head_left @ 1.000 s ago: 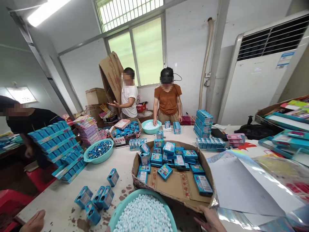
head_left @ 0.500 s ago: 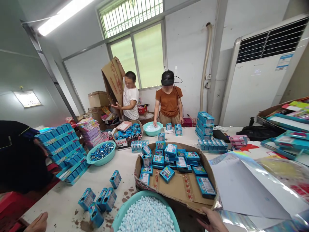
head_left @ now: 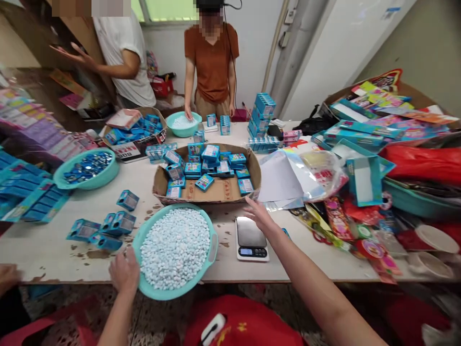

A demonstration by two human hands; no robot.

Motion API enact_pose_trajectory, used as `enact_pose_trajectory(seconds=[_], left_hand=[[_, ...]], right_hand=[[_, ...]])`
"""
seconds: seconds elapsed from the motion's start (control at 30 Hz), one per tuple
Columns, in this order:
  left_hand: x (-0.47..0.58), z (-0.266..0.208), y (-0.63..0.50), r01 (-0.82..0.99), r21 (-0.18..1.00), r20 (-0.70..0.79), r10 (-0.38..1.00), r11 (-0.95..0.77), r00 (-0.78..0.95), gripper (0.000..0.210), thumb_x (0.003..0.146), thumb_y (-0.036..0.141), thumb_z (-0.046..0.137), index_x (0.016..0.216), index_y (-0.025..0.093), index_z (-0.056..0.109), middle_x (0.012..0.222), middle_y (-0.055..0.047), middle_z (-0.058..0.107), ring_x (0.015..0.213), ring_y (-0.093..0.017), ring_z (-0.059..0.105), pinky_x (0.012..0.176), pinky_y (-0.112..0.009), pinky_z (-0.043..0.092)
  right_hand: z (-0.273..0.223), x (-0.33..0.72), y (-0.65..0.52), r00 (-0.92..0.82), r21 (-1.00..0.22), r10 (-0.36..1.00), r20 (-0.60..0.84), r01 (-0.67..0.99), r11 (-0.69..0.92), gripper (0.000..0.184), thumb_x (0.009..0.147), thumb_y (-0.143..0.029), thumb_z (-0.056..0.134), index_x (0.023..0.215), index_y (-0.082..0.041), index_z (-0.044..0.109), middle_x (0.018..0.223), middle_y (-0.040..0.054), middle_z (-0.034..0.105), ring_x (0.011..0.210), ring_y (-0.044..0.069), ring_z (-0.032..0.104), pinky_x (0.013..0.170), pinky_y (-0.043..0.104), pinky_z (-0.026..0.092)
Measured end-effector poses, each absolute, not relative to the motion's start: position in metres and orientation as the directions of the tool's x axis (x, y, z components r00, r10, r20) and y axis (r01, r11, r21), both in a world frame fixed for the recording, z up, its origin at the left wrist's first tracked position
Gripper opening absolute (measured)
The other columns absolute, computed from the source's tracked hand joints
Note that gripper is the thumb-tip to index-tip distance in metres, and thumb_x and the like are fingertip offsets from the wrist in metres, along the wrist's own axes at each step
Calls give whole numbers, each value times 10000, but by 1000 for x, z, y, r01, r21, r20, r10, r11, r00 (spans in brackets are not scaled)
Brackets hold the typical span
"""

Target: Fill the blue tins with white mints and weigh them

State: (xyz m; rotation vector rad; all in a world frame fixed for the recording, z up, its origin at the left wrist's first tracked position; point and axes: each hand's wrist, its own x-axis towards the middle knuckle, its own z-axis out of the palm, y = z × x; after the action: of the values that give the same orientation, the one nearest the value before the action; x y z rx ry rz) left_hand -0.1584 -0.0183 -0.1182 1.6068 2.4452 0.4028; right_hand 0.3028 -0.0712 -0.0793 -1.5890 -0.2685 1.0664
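Note:
My left hand point(head_left: 124, 271) is at the left rim of a round teal basin point(head_left: 214, 247), its blurred fingers closed against the side. Small pale blue and white pellets point(head_left: 175, 247) fill the basin, which juts past the table's front edge. My right hand point(head_left: 257, 214) reaches out with fingers apart at the front right corner of a shallow cardboard box point(head_left: 207, 194); contact is unclear. Several small blue printed boxes point(head_left: 204, 182) lie in it. Below my right hand is a digital kitchen scale point(head_left: 252, 240). Several blue boxes point(head_left: 83, 229) stand left of the basin.
A second teal basin point(head_left: 108, 175) holds shiny blue pieces. Across the table a person in a rust-coloured top point(head_left: 212, 62) reaches into another basin point(head_left: 183, 127). Another person's hand point(head_left: 9, 278) is at far left. Packaging point(head_left: 338, 221) clutters the right side.
The view has tilted down and swung right, bringing the scale and both my forearms into sight. My right hand's fingers have spread at the box corner. My left hand stays by the basin.

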Motion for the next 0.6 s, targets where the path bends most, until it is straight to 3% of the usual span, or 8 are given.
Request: enact_pose_trajectory(seconds=[0.1,0.13,0.2,0.23,0.33,0.47,0.6], left_hand=[[-140,-118,-31,902,427,226,958,65,-176,638,891,517,251,1275,70,496,1282,-204,527,1237,-310,438,1064,-437,309],[-130,-119,-37,891,453,259,961,-35,-94,637,893,520,254,1285,76,487,1293,-192,518,1244,-299,429,1069,-423,308],[-107,-121,-45,870,479,213,977,-117,15,620,894,523,278,1324,111,449,1323,-164,495,1249,-284,421,1071,-417,310],[-95,-122,-47,872,477,166,985,-113,36,615,888,529,307,1340,130,430,1328,-155,490,1243,-285,425,1066,-426,314],[-67,-123,-40,899,432,93,995,-73,36,618,857,547,416,1336,156,439,1293,-149,512,1210,-299,440,1048,-445,315],[-49,-121,-20,914,390,124,990,-114,70,505,823,525,508,1179,177,595,1128,-134,580,1119,-292,475,1019,-408,322],[-43,-121,-9,915,404,94,995,-17,-23,362,812,464,534,1026,208,675,1017,-122,591,1033,-292,494,914,-379,369]], right_hand=[[-68,327,-133,712,-968,667,-220,-72,-242,699,690,-482,713,1279,-199,467,1293,120,512,1104,251,536,927,425,465],[-69,335,-156,761,-957,648,-34,163,-241,691,715,-503,679,1292,-185,468,1305,135,501,1157,273,493,976,451,415],[-81,350,-199,794,-792,570,212,481,-377,759,699,-539,666,1320,-161,446,1328,162,471,1248,318,397,1062,497,285],[-92,355,-217,804,-711,552,222,521,-472,844,651,-565,689,1333,-144,427,1325,183,467,1256,348,378,1070,517,249],[-129,362,-254,847,-621,531,0,416,-664,988,491,-590,765,1309,-147,432,1289,199,492,1213,406,406,1024,549,279],[-162,357,-268,837,-716,505,-212,219,-663,830,524,-577,730,1184,-138,487,1111,165,595,973,323,583,843,429,457],[-167,356,-259,836,-774,512,-195,189,-604,741,594,-593,674,1156,-141,504,1081,123,608,887,241,598,785,337,481]])
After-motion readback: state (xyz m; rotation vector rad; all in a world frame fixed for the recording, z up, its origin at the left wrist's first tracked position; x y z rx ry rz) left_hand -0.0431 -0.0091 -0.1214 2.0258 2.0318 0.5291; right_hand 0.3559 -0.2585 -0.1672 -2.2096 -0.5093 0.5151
